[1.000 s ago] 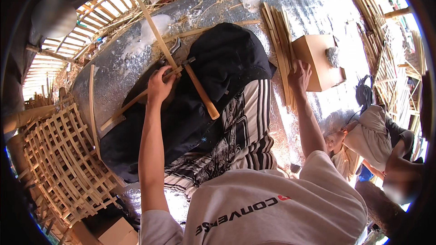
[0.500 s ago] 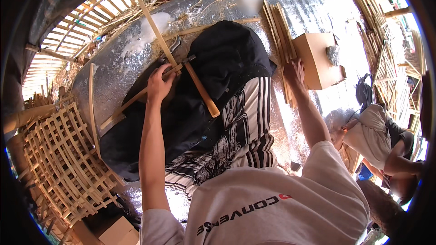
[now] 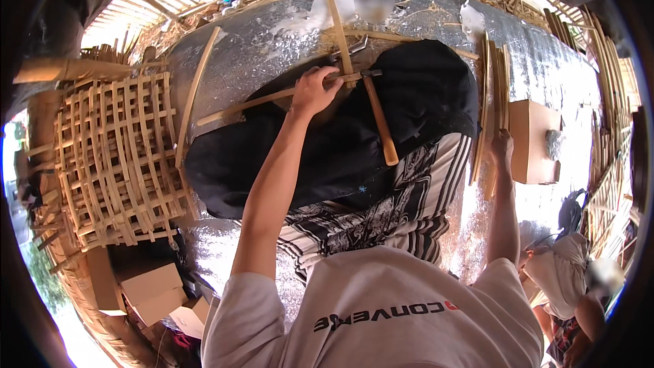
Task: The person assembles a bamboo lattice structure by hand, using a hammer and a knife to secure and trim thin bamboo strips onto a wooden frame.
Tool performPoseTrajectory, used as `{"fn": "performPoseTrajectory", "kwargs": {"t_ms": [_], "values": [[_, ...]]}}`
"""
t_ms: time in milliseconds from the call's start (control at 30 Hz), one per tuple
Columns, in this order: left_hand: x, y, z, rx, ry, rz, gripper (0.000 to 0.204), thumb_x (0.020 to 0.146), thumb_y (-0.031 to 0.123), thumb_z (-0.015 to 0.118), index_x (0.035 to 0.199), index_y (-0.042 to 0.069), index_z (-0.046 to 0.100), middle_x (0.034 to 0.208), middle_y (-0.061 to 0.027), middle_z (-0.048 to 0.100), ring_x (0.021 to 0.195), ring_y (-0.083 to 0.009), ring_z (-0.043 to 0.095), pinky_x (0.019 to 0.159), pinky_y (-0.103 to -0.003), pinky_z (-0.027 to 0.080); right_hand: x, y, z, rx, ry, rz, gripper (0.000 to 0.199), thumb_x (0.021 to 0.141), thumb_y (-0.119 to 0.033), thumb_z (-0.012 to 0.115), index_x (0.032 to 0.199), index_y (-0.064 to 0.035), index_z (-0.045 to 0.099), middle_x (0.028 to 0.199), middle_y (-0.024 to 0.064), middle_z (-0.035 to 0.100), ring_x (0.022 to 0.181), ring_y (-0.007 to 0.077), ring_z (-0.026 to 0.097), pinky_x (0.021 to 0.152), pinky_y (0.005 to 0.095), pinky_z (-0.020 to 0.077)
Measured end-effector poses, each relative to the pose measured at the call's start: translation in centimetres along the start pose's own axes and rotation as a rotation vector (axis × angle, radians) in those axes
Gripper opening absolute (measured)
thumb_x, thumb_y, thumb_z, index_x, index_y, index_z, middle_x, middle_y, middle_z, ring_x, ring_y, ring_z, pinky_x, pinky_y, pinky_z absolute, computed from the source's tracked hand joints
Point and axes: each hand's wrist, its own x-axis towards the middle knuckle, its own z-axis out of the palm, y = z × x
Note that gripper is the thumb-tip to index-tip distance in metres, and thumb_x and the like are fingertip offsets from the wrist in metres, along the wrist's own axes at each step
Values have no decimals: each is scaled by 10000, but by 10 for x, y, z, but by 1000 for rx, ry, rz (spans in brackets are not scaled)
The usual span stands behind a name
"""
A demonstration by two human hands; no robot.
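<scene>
My left hand (image 3: 316,93) pinches a bamboo strip (image 3: 248,104) over my lap, close to where an upright bamboo strip (image 3: 336,24) crosses it. A hammer (image 3: 380,123) with a wooden handle lies on the dark cloth (image 3: 320,153) over my legs, its metal head beside that crossing. Off to the right, my right hand (image 3: 502,146) is closed around a strip in a bundle of bamboo strips (image 3: 501,88). Part of its fingers is hidden. Behind the crossing a curved metal blade or hook (image 3: 359,45) shows in part.
A cardboard box (image 3: 531,142) with a small grey lump stands just right of my right hand. Stacked bamboo lattices (image 3: 119,160) lie at the left, near open cartons (image 3: 153,293). Another person (image 3: 562,269) sits at the lower right. Silvery sheeting (image 3: 245,48) covers the floor.
The view has turned, so everything sits further right. My right hand has moved down along the bamboo bundle and its spread fingers have closed. My left hand keeps its pinch on the strip.
</scene>
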Motion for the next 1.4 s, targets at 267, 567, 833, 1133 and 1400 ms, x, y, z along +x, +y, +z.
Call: {"fn": "performPoseTrajectory", "kwargs": {"t_ms": [267, 567, 833, 1133, 1400], "values": [[-7, 1, -5, 60, -70, -10, 220, 839, 342, 738, 937, 146, 747, 948, -63, 735, 961, -317, 661, 898, -490, 463, -2, -138, -80, 1289, -491, 207, 235, 986, -154, 594, 1193, -43, 592, 1021, 28, 631, 897, 127, 600, 766, 268, 481], [-28, 88, -75, 27, 29, 239, 200, 798, 209, 793, 899, 45, 738, 913, -104, 727, 850, -308, 682, 762, -390, 542, 28, -335, -67, 1257, -566, -193, 316, 927, -179, 689, 1170, 13, 627, 1013, 67, 651, 932, 172, 652, 795, 327, 569], [-65, 112, -91, 5, 43, 152, 173, 796, 255, 776, 890, 112, 752, 888, -35, 712, 894, -273, 657, 809, -447, 448, -5, -383, -39, 1259, -689, -230, 285, 966, -188, 645, 1164, 15, 618, 1046, 90, 672, 945, 162, 655, 779, 344, 588], [-79, 112, -79, -12, -14, 142, 117, 777, 215, 768, 854, 132, 735, 843, -75, 692, 854, -296, 652, 777, -459, 455, -5, -380, -31, 1306, -757, -194, 276, 983, -189, 612, 1189, -7, 590, 1033, 80, 701, 899, 196, 703, 778, 351, 591], [-94, 116, -77, 64, -51, 143, 159, 805, 229, 777, 908, 110, 752, 855, -59, 704, 833, -279, 667, 773, -426, 451, -18, -376, -15, 1162, -760, -165, 209, 976, -200, 630, 1095, -28, 646, 910, 19, 652, 822, 117, 655, 701, 336, 583]]}}
